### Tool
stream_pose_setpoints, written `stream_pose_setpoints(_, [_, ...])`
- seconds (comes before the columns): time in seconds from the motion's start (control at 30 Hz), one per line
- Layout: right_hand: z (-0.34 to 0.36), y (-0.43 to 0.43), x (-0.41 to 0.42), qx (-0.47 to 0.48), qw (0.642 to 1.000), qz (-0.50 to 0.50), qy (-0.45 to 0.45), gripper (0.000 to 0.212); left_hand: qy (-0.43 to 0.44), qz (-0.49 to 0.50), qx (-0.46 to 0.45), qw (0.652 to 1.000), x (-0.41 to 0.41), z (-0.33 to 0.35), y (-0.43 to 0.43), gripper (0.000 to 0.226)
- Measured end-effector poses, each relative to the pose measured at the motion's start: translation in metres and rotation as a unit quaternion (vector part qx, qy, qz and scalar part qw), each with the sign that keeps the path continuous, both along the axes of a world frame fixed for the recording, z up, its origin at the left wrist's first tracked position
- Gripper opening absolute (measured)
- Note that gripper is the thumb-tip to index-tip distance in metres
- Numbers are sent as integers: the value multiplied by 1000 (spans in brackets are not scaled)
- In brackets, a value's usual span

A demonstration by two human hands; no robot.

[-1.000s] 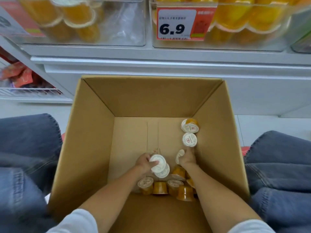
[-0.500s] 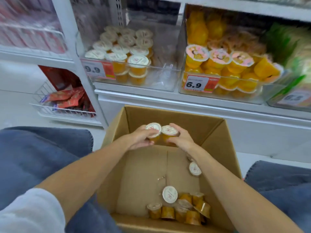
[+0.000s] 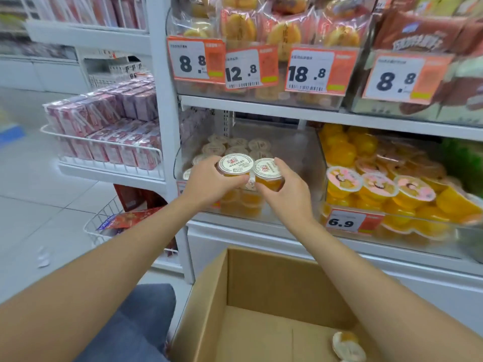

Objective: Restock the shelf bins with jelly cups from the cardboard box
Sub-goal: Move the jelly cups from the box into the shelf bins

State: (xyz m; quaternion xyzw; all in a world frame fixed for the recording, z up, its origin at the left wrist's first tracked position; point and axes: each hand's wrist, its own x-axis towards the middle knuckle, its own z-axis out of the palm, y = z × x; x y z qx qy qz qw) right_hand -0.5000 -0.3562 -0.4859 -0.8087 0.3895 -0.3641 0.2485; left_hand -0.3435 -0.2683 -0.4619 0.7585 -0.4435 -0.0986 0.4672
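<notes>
jelly cups [image 3: 236, 167] orange, white lids; cardboard box [image 3: 264, 283] tan; price tags [image 3: 344, 222] orange-white.

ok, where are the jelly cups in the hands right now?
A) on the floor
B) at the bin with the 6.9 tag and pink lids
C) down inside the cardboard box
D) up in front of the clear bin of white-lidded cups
D: the left hand and the right hand grip white-lidded jelly cups raised in front of the clear bin of matching cups, well above the cardboard box.
</notes>
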Motion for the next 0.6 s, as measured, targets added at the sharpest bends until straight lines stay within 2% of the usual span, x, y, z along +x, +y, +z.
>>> stream_pose_setpoints(0.17, [10,-75,77,-9,1000,2,13,55,-8,61,-7,998,62,4,-74,53])
stream_pose_setpoints(0.23, [14,-104,111,11,1000,4,16,59,5,49,4,999,87,5,-106,58])
stream_pose_setpoints(0.33, [15,-133,152,39,998,13,46,73,-37,91,65,993,117,3,-142,98])
stream_pose_setpoints(0.4, [2,-141,168,40,997,33,51,64,-117,126,132,976,126,-4,-155,95])
stream_pose_setpoints(0.5, [-12,-149,170,22,998,24,50,51,-255,121,205,937,126,-12,-152,82])
stream_pose_setpoints(0.6, [1,-153,160,-77,994,-14,71,37,-337,85,223,911,130,-24,-137,60])
